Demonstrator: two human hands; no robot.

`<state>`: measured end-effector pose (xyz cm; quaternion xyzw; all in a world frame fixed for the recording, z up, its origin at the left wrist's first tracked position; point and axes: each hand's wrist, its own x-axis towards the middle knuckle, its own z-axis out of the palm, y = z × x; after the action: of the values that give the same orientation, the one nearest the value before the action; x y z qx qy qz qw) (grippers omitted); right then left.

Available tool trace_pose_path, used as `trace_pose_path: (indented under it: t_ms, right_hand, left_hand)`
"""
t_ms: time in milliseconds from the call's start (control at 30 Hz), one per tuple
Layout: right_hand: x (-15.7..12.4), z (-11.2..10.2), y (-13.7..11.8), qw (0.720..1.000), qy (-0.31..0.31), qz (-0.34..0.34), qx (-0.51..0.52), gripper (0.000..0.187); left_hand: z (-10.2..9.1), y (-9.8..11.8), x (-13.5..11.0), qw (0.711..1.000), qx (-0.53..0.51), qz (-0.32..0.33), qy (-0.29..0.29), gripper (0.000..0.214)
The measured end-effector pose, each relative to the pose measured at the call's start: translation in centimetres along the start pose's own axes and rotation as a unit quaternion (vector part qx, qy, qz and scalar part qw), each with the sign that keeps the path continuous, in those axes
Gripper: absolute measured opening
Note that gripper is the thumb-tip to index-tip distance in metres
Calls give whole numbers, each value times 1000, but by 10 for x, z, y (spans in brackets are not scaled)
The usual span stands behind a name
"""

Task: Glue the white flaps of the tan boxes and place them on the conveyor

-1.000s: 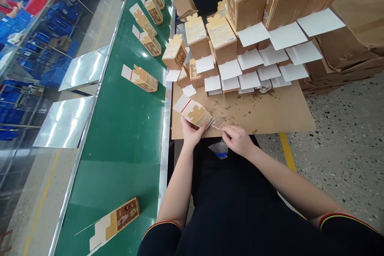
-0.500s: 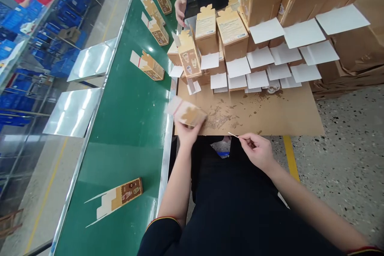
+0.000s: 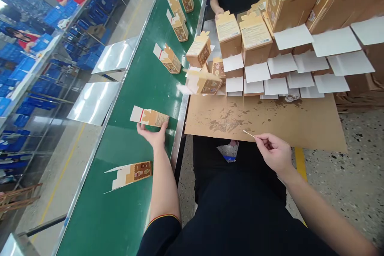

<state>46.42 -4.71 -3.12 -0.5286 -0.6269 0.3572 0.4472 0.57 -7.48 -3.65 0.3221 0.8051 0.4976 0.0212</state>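
My left hand reaches over the green conveyor belt, its thumb and fingers spanning the sides of a small open-topped cardboard box with a white flap. Between the thumb and fingers of my right hand is a thin cotton swab, its white tip pointing left above the cardboard sheet. Nearer to me on the belt, a brown printed box lies with its flaps open. A blurred, tilted box is at the left end of the stack.
Stacked boxes with white flaps hanging out fill the far side of the sheet. More boxes line the belt's far part. Across the stack, a co-worker's hand is partly hidden. A metal edge runs along the belt.
My left hand has carried its box left, from above the cardboard sheet to the belt. My right hand still holds the swab. A box at the stack's left end has tipped; the view has shifted.
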Motion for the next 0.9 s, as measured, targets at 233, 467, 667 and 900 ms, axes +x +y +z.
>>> trace_pose_path:
  t_ms: [233, 467, 667, 900]
  right_hand:
    - [-9, -38, 13, 996, 85, 24, -33, 28]
    - [0, -57, 18, 993, 111, 9, -46, 31]
    - [49, -90, 20, 979, 98, -8, -176, 34]
    - [147, -96, 36, 952, 18, -40, -302, 26]
  left_hand:
    - [32, 59, -46, 983, -60, 173, 20, 56]
    - [92, 117, -28, 923, 27, 190, -334, 93]
    - [73, 134, -13, 842, 24, 273, -464, 64]
    - [79, 109, -35, 917, -48, 257, -301, 46]
